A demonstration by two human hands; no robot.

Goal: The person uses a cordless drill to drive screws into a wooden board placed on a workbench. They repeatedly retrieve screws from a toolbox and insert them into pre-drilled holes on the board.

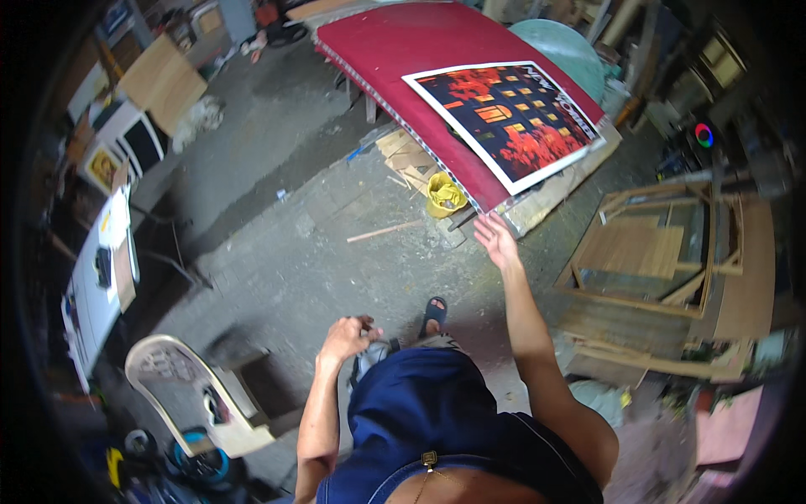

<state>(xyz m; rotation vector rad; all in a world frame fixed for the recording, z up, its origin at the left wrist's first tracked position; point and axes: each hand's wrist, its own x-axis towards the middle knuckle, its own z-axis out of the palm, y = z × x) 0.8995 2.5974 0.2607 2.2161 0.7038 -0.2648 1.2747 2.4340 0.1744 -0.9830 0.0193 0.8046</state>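
Lying on the red cloth-covered table (382, 46), whose broad top supported it, the white-bordered poster (512, 118) sat beyond the right hand (498, 244), fingers loosely spread at the table's near corner, while the left hand (342, 339) curled near the navy top (420, 395), any hold unclear.

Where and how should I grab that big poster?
Probably pinch the poster by its white border, at the corner nearest the right hand, coming from the person's side: it lies picture-up on the red tabletop, that corner close to the edge.
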